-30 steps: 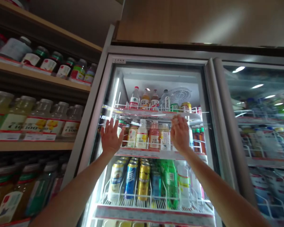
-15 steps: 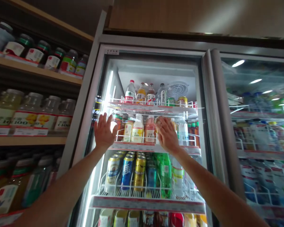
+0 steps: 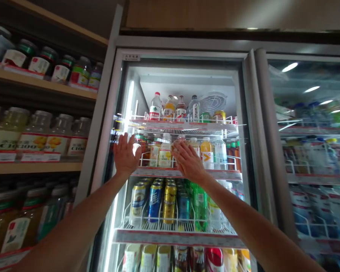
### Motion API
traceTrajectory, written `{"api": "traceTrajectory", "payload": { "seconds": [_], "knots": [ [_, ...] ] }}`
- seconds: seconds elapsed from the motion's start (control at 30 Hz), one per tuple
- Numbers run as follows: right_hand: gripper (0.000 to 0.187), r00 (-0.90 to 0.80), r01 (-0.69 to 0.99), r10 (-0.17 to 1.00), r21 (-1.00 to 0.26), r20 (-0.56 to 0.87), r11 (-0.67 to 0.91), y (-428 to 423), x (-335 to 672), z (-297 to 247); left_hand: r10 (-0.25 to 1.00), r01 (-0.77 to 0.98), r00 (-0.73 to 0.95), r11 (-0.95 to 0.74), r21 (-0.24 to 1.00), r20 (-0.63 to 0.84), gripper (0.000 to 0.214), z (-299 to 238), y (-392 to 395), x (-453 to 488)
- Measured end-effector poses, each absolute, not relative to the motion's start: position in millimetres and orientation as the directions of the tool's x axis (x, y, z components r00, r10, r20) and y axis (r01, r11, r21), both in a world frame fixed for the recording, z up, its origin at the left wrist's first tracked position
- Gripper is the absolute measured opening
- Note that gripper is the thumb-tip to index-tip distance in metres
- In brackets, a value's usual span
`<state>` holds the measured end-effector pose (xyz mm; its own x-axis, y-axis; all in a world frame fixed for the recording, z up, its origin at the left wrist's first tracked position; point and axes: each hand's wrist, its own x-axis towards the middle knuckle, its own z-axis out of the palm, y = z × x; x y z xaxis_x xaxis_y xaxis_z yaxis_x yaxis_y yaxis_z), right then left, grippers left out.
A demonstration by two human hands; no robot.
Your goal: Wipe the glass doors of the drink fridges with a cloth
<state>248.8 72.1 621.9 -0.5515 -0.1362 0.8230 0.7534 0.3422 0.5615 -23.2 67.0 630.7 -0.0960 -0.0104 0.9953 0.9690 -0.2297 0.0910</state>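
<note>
Both my arms reach up to the glass door [image 3: 238,94] of a lit drinks fridge. My left hand [image 3: 125,155] is open, fingers spread, flat against the glass near its left edge. My right hand [image 3: 188,161] is open too, fingers stretched out and laid on the glass in front of the second shelf's bottles [image 3: 164,152]. Neither hand holds anything. An orange-capped juice bottle [image 3: 207,153] stands just right of my right hand, behind the glass. Cans [image 3: 154,202] fill the shelf below my hands.
A second fridge door [image 3: 311,151] stands to the right. Wooden shelves [image 3: 39,166] with jars and bottles run along the left. A top fridge shelf [image 3: 184,126] carries bottles beside a round fan.
My right hand slid left along the glass, from the right side of the second shelf to its middle. My left hand stayed near the left edge. The view dropped slightly.
</note>
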Motion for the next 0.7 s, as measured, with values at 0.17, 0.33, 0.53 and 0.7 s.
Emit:
{"api": "traceTrajectory", "payload": {
  "seconds": [0.17, 0.33, 0.53, 0.7],
  "knots": [
    [0.049, 0.009, 0.939, -0.186, 0.056, 0.982, 0.339, 78.5, 280.1, 648.0, -0.008, 0.973, -0.090, -0.214, 0.086, 0.996, 0.058, 630.2, 66.6, -23.1],
    [0.050, -0.248, 0.895, -0.133, 0.280, 0.960, 0.348, 74.9, 246.1, 633.2, -0.002, 0.970, -0.098, -0.222, 0.095, 0.995, 0.056, 629.1, 64.9, -22.1],
    [0.048, -0.125, 0.936, -0.146, 0.166, 0.981, 0.312, 74.4, 248.3, 641.7, 0.003, 0.969, -0.110, -0.221, 0.108, 0.994, 0.055, 629.1, 65.5, -21.8],
    [0.056, -0.102, 0.922, -0.169, 0.157, 0.980, 0.354, 75.4, 252.8, 645.1, 0.006, 0.967, -0.115, -0.226, 0.113, 0.993, 0.056, 629.1, 65.8, -21.5]
  ]
}}
